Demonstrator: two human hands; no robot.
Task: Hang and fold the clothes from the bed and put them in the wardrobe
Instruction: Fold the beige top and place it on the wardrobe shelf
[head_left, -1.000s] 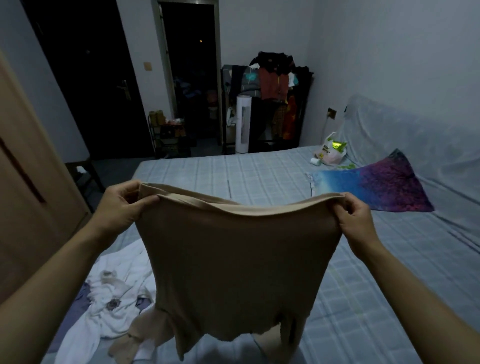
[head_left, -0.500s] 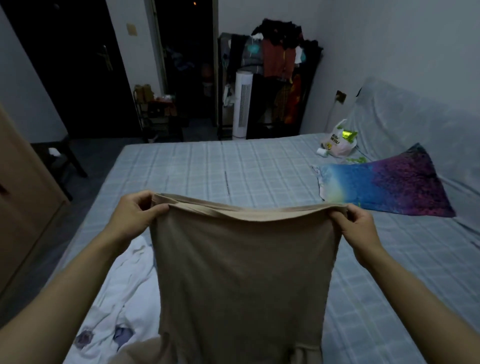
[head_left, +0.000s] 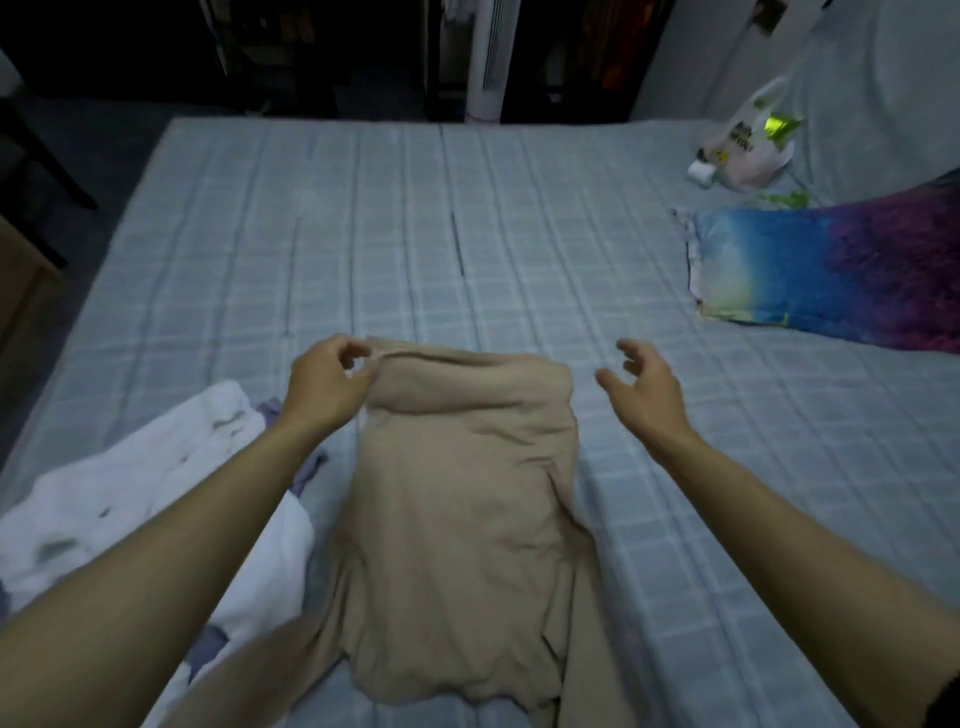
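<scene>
Head view: a beige garment (head_left: 467, 499) lies flat on the bed (head_left: 363, 234), its folded top edge pointing to 12 o'clock and its lower end running to 6 o'clock at the frame's bottom. The left hand (head_left: 324, 384) is at the garment's upper left corner, thumb and forefinger curled and pinching the edge of the cloth there. The right hand (head_left: 641, 387) hovers just beside the upper right corner, at 3 o'clock from it, clear of the cloth, fingers spread and loosely bent, holding nothing.

At 9 o'clock from the garment, under the left forearm, lies a crumpled white garment (head_left: 140, 499) with a bit of lilac-blue cloth showing beneath it. At 2 o'clock, well apart, rests a blue-and-purple pillow (head_left: 831, 275). Farther off, toward 1 o'clock, sits a plastic bag (head_left: 748, 150) with a shiny yellow-green patch; dark print on it is too blurred to read. At 12 o'clock, beyond the bed's far edge, stands a white tower fan (head_left: 491, 57).
</scene>
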